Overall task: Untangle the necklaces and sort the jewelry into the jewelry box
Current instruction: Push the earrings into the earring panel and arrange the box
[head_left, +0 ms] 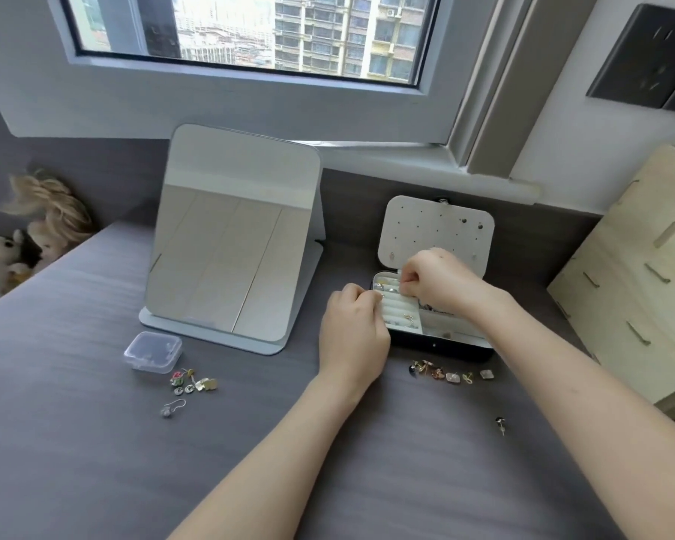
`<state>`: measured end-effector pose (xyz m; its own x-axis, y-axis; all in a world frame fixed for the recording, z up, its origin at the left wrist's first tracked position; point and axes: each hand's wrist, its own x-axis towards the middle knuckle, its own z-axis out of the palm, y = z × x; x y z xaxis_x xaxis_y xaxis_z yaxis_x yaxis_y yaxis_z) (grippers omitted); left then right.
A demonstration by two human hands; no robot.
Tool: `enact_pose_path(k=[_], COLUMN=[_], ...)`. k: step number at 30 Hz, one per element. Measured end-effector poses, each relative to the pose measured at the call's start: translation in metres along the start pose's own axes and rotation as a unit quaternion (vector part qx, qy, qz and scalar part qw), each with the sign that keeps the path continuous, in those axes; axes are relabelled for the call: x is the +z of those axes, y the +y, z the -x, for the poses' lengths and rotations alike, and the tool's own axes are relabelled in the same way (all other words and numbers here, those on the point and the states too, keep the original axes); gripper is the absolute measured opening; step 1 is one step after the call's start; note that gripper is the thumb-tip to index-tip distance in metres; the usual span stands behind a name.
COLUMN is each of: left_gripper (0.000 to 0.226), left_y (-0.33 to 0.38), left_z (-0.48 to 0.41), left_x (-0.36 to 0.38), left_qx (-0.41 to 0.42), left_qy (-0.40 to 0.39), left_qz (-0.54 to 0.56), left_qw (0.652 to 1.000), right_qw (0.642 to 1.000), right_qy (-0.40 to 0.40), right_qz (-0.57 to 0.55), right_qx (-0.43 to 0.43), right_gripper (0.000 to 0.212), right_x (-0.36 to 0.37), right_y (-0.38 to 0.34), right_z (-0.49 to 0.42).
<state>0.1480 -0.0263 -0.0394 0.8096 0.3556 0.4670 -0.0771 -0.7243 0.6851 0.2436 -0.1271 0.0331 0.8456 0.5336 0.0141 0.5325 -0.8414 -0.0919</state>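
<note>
Left hand curling at jewelry box, grasp unclear | right hand seemingly pinching tiny piece | light, slippery: needing fingertip hold

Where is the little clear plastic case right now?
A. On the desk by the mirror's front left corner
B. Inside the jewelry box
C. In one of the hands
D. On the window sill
A: the case sits on the desk, just in front of the mirror's left corner, well apart from the jewelry box.
</note>
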Motion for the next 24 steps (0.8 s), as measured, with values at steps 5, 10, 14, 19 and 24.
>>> enact_pose_path(k=[5, 10, 14, 19, 24], left_gripper=[0.031, 0.026, 0.027, 0.030, 0.038], left_y=[0.006, 0.004, -0.023, -0.065, -0.070], left_z=[-0.001, 0.017, 0.056, 0.097, 0.100], left_x=[-0.011, -0.057, -0.119, -0.158, -0.154], left_qx=[-0.011, -0.019, -0.025, -0.094, -0.088], left_qy=[0.025, 0.058, 0.071, 0.035, -0.002], left_qz=[0.012, -0.004, -0.102, -0.194, -0.138], left_qw=[1.000, 0.998, 0.992, 0.976, 0.987], right_qw=[0.969, 0.920, 0.922, 0.939, 0.949], right_qy=[0.241, 0.316, 0.237, 0.132, 0.114], right_qz=[-0.055, -0.224, -0.266, -0.247, -0.204], right_qx=[0.007, -0.061, -0.155, -0.200, -0.211], right_gripper=[0.015, 0.012, 0.015, 0.029, 0.026], right_x=[0.021, 0.038, 0.058, 0.080, 0.088], right_y=[-0.020, -0.081, -0.127, -0.171, -0.197], right_z=[0.024, 0.075, 0.099, 0.093, 0.086])
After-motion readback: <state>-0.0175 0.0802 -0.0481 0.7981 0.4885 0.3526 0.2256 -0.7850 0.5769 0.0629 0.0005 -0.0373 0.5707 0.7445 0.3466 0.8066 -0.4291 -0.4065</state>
